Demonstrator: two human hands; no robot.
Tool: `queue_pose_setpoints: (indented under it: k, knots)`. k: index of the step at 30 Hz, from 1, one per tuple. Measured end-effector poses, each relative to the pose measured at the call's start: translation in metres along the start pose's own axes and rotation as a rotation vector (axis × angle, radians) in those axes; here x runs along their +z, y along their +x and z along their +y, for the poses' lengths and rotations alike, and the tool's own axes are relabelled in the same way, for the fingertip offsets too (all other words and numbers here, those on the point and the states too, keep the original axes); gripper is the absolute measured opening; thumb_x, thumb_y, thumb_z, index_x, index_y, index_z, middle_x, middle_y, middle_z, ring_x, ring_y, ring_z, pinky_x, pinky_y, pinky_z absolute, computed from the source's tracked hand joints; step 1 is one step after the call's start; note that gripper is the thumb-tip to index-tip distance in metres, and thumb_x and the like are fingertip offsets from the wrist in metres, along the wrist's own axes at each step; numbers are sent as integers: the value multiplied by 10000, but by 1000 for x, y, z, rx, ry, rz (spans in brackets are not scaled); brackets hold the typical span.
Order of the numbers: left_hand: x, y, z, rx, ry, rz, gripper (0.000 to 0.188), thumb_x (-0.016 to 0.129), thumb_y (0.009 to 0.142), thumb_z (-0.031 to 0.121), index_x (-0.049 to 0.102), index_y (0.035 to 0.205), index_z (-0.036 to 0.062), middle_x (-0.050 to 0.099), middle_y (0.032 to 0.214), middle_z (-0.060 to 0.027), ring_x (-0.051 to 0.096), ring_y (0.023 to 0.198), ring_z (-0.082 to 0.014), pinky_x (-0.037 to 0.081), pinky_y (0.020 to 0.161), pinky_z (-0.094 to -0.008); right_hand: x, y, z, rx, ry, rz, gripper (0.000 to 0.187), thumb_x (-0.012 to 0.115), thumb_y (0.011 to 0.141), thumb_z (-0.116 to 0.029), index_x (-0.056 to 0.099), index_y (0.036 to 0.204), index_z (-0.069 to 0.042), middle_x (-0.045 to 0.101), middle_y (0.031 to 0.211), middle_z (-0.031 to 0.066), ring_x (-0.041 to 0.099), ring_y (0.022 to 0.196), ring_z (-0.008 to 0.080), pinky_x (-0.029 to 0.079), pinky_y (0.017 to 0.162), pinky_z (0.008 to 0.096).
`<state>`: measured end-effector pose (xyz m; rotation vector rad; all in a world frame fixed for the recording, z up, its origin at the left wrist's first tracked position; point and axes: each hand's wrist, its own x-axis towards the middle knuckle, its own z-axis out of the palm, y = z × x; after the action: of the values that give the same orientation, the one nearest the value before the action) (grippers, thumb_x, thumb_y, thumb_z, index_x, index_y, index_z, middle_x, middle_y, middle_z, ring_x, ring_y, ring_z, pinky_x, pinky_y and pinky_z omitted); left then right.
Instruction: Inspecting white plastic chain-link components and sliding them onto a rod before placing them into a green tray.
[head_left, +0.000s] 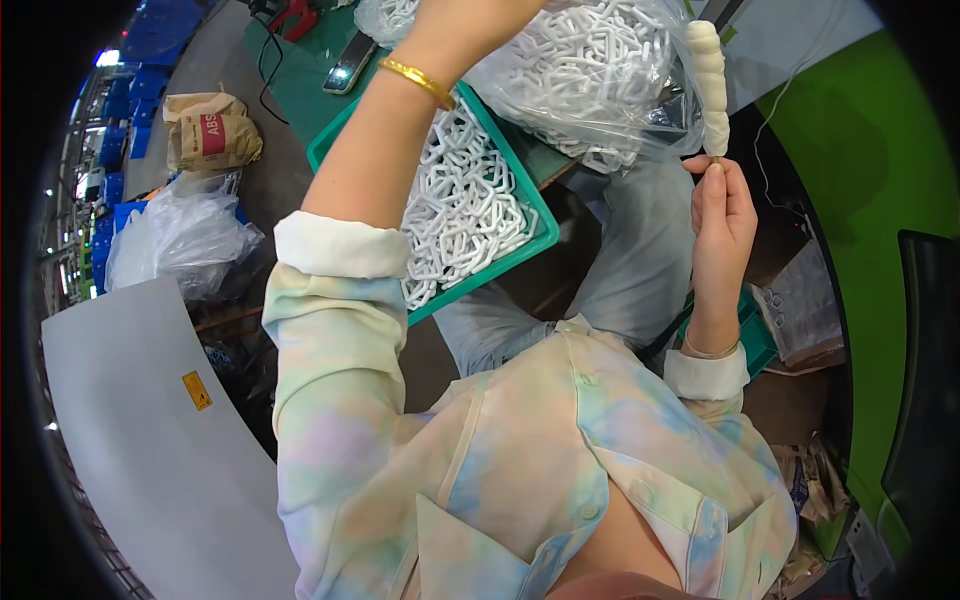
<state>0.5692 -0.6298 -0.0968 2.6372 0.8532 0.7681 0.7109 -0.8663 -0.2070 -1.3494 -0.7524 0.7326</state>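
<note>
My right hand pinches the thin stick of a cream-coloured, spiral-shaped snack, held upright. Across the top edge reaches my left hand, with a gold bangle at its wrist; the frame cuts off its fingers, so what they do is hidden. Beneath my left forearm lies a green tray filled with white plastic chain links. Beside the tray, a clear plastic bag holds many more such links. My left hand is above this bag's near-left side.
A phone and a red-handled tool lie on the green tabletop. To the left are a brown paper sack, crumpled plastic and a grey panel. Right of me stand a green bin and a black screen.
</note>
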Motion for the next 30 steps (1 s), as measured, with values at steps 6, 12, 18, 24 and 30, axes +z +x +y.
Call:
queue_pose_setpoints:
  k: [6, 12, 18, 24, 30]
  knots:
    - [-6, 23, -2, 31, 301, 10, 210, 612, 783, 104, 735, 929, 15, 672, 923, -203, 644, 886, -371, 514, 794, -421, -2, 2, -2, 27, -3, -5, 253, 464, 1048, -217, 626, 1006, -28, 328, 677, -111, 261, 593, -17, 197, 528, 176]
    - [-28, 15, 16, 104, 33, -55, 250, 595, 794, 107, 720, 985, 6, 659, 910, -200, 640, 906, -374, 513, 818, -435, -11, 6, 7, 9, -20, 19, 283, 466, 1049, -260, 623, 1032, -24, 334, 651, -110, 254, 554, -21, 181, 494, 174]
    - [39, -9, -17, 276, 213, -223, 216, 563, 808, 94, 681, 973, 18, 652, 940, -191, 641, 915, -375, 514, 819, -462, -3, 3, 8, 20, -35, -16, 284, 470, 1048, -261, 625, 1039, -23, 335, 652, -111, 255, 555, -22, 181, 494, 174]
    - [48, -18, -60, 47, 328, -119, 210, 540, 831, 60, 653, 1000, 11, 610, 1070, -207, 609, 1002, -377, 500, 867, -443, 2, -1, 3, 27, -33, -46, 280, 474, 1046, -259, 626, 1044, -23, 337, 652, -112, 254, 556, -21, 179, 493, 176]
    - [-22, -63, -4, 24, -122, -59, 391, 546, 809, 14, 638, 1188, 38, 615, 1028, -172, 606, 981, -365, 492, 877, -401, -7, -3, 10, 58, -42, -12, 275, 474, 1047, -250, 626, 1047, -21, 337, 653, -111, 253, 555, -21, 177, 493, 177]
